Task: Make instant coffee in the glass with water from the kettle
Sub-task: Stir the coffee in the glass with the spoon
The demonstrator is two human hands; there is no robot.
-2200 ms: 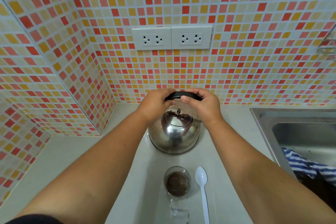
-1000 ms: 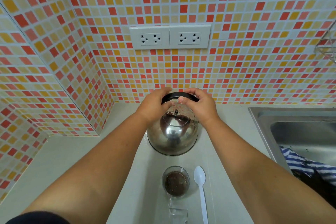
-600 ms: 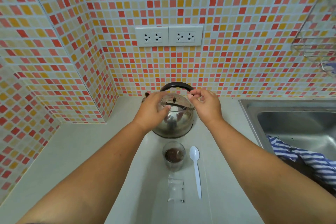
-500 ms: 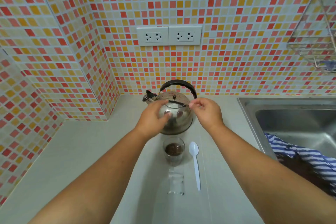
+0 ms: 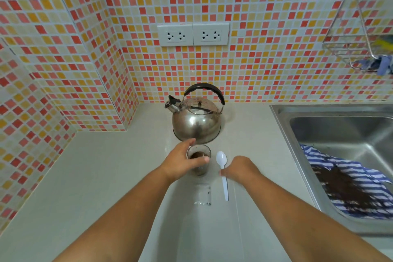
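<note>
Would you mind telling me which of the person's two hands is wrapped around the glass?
The left hand: its fingers curl around the glass of coffee powder, while the right hand rests beside the white plastic spoon, not on the glass.

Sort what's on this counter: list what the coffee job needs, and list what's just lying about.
For the job: kettle, glass with coffee powder in it, white spoon, left hand at the glass, right hand at the spoon.

Lying about: clear empty packet, striped cloth in the sink, wire rack, wall sockets.
</note>
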